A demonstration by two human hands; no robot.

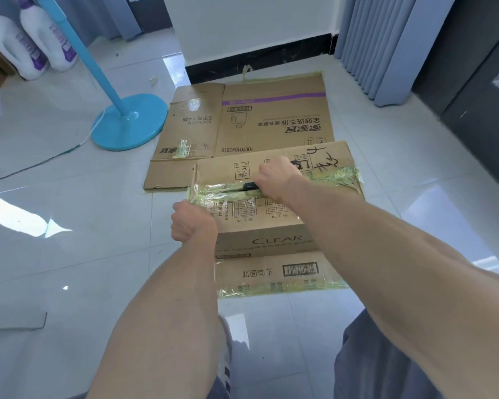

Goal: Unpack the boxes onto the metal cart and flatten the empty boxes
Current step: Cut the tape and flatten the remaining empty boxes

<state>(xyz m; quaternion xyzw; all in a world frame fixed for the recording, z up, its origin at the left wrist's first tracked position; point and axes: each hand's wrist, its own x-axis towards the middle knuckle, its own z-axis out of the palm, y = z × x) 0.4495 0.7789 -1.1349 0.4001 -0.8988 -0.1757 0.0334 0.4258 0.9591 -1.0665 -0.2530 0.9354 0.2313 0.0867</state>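
White plastic detergent bottles (26,38) with purple labels stand in the upper left of the frame, beside the slanting blue pole and round base of a stand (130,122); their print is too blurred to read. At the middle of the frame, on the tiled floor (69,226), lies a flattened carton (257,116), printed with Chinese characters, a bottle drawing, a purple stripe and the number 1001010043516. In front of it, lower centre, sits the box (271,226) being worked on, its near side marked CLEAR, with a barcode and the characters 此面向下 on the flap lying toward the viewer. The left hand (192,223) has its grip curled around the box's left top edge. Glossy yellowish tape (219,190) runs along the top seam, wrinkled and peeling. The right hand (274,177) has its grip closed around a small dark object (249,185) set on that tape; what the object is cannot be told. Black handwriting crosses the top panel toward the right. The cardboard looks light and stiff yet easily creased, and probably folds best along its scored edges; the tape looks slick and clingy, so corners and flap edges seem the surest holds.
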